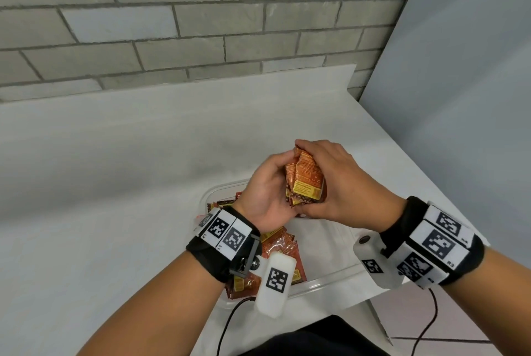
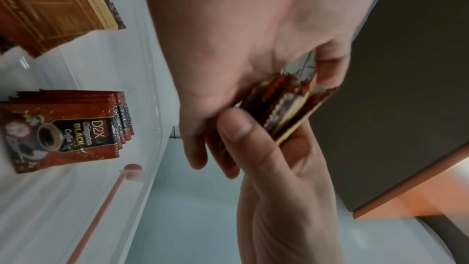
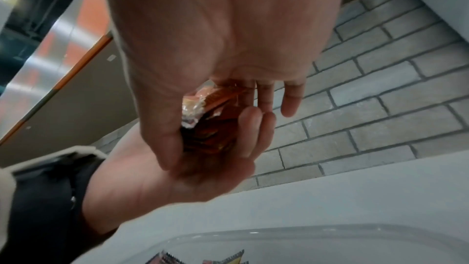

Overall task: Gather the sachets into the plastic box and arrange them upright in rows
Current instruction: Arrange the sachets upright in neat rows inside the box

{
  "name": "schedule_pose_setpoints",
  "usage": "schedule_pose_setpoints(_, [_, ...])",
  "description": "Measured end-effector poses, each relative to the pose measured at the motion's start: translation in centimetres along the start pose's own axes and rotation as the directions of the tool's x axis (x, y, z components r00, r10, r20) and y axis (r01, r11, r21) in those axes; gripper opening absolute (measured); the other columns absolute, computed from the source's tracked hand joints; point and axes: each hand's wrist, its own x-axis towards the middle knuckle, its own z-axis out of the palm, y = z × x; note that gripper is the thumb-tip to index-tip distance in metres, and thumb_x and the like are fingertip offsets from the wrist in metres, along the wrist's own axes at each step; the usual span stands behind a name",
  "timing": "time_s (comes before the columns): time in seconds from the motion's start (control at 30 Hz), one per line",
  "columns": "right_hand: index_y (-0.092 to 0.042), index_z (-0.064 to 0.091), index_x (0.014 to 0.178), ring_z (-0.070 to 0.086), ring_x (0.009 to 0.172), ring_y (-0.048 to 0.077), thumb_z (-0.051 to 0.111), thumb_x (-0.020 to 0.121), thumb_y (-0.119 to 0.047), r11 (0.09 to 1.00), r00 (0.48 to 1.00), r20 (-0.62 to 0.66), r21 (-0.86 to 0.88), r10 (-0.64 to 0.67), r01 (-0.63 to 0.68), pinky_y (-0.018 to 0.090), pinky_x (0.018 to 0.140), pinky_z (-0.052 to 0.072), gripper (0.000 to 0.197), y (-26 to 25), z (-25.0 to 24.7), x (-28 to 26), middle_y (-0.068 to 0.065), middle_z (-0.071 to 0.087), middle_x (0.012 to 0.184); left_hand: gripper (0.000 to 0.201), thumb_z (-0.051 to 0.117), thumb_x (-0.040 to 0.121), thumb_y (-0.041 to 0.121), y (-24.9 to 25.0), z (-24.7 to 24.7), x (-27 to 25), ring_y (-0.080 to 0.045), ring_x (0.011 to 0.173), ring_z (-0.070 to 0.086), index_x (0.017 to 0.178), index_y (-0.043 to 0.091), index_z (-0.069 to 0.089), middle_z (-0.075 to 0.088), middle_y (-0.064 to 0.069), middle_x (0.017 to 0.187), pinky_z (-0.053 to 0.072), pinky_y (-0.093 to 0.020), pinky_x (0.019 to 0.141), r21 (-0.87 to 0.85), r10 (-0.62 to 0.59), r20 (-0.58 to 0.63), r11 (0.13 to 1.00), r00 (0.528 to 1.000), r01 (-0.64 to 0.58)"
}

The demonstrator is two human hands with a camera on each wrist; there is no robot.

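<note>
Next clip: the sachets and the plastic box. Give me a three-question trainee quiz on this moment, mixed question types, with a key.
1. True or false: both the left hand and the right hand grip the bundle of sachets.
2. The bundle is: A) flat on the table; B) held above the plastic box; C) on the floor.
3. What drink is printed on the sachets in the box?

Key: 1 true; 2 B; 3 black coffee.

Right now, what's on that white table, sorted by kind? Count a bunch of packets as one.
Bundles of sachets held between the left hand and right hand: 1
Heaps of sachets lying in the box, single packets too overlapped to count: 1
Clear plastic boxes: 1
Total: 3
</note>
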Motion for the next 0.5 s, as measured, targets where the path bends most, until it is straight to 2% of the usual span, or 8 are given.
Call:
schedule_pose_setpoints(0.07, [-0.019,0.032,0.142,0.034,0.120,0.010,0.084,0.064,-0.041,0.998,1.000,0.006,0.062,0.008,-0.009,0.031,0.103,0.033,0.096,0.31,-0.04,-0.01,-0.001,0.042,0.132,0.050,0.060,0.085,0.048,0.03,0.02,0.07,-0.022,0.097,0.065,0.114,0.007,0.062,0.068,-0.011,0.103,0.052,-0.033,0.088,0.054,-0.020,-0.055,0.998,0.998,0.023])
schedule_pose_setpoints(0.13, [-0.019,0.034,0.140,0.033,0.119,0.010,0.085,0.064,-0.040,0.997,1.000,0.010,0.080,-0.003,0.002,0.028,0.102,0.031,0.093,0.73,0.13,-0.11,-0.001,0.042,0.130,0.058,0.052,0.086,0.054,0.01,0.14,0.22,-0.019,0.098,0.066,0.120,0.008,0.056,0.068,-0.010,0.104,0.053,-0.030,0.087,0.142,-0.023,-0.108,0.989,0.994,0.039])
schedule_pose_setpoints(0.23, [-0.023,0.033,0.140,0.036,0.120,0.012,0.082,0.065,-0.044,0.998,1.000,0.012,0.059,-0.016,0.016,0.032,0.103,0.034,0.092,0.70,0.21,-0.22,-0.004,0.044,0.130,0.082,0.071,0.068,0.056,-0.24,0.00,0.44,-0.019,0.105,0.064,0.137,0.019,0.045,0.066,-0.007,0.114,0.054,-0.031,0.086,0.160,-0.002,-0.111,0.987,0.994,0.020])
schedule_pose_setpoints(0.27, [-0.025,0.031,0.140,0.039,0.119,0.012,0.081,0.065,-0.047,0.999,1.000,0.019,0.049,-0.012,0.011,0.034,0.102,0.037,0.092,0.57,0.11,-0.16,-0.005,0.046,0.129,0.085,0.075,0.064,0.057,-0.25,0.05,0.41,-0.020,0.107,0.063,0.137,0.024,0.046,0.065,-0.007,0.117,0.053,-0.033,0.088,0.153,-0.012,-0.102,0.988,0.995,0.028])
schedule_pose_setpoints(0.33, [-0.025,0.027,0.144,0.043,0.117,0.012,0.080,0.066,-0.049,0.998,0.998,0.059,0.045,0.029,-0.032,0.035,0.101,0.039,0.097,0.34,-0.21,-0.05,-0.005,0.047,0.130,0.075,0.079,0.063,0.058,-0.22,-0.21,0.34,-0.022,0.107,0.062,0.125,0.020,0.060,0.064,-0.009,0.114,0.052,-0.036,0.091,0.110,-0.061,-0.038,0.992,0.997,0.065])
schedule_pose_setpoints(0.4, [-0.025,0.025,0.145,0.042,0.119,0.011,0.080,0.066,-0.048,0.994,0.994,0.093,0.082,0.061,-0.069,0.035,0.103,0.038,0.099,0.30,-0.49,0.04,-0.005,0.045,0.132,0.063,0.081,0.065,0.050,-0.11,-0.59,0.39,-0.024,0.102,0.063,0.113,0.013,0.067,0.066,-0.011,0.108,0.052,-0.037,0.088,0.049,-0.084,0.029,0.995,0.996,0.083])
schedule_pose_setpoints(0.43, [-0.025,0.025,0.145,0.040,0.120,0.010,0.081,0.066,-0.046,0.991,0.993,0.099,0.114,0.061,-0.072,0.035,0.104,0.037,0.099,0.29,-0.59,0.05,-0.006,0.043,0.133,0.061,0.083,0.064,0.047,-0.11,-0.66,0.42,-0.024,0.099,0.065,0.111,0.012,0.068,0.067,-0.011,0.107,0.055,-0.036,0.084,0.046,-0.080,0.038,0.996,0.996,0.078])
schedule_pose_setpoints(0.5, [-0.024,0.022,0.146,0.036,0.123,0.009,0.082,0.066,-0.043,0.983,0.993,0.097,0.169,0.063,-0.078,0.033,0.108,0.034,0.103,0.17,-0.75,0.02,-0.008,0.038,0.134,0.073,0.085,0.059,0.050,-0.15,-0.47,0.47,-0.022,0.098,0.067,0.116,0.012,0.063,0.069,-0.010,0.106,0.057,-0.034,0.077,0.107,-0.065,0.010,0.992,0.998,0.064])
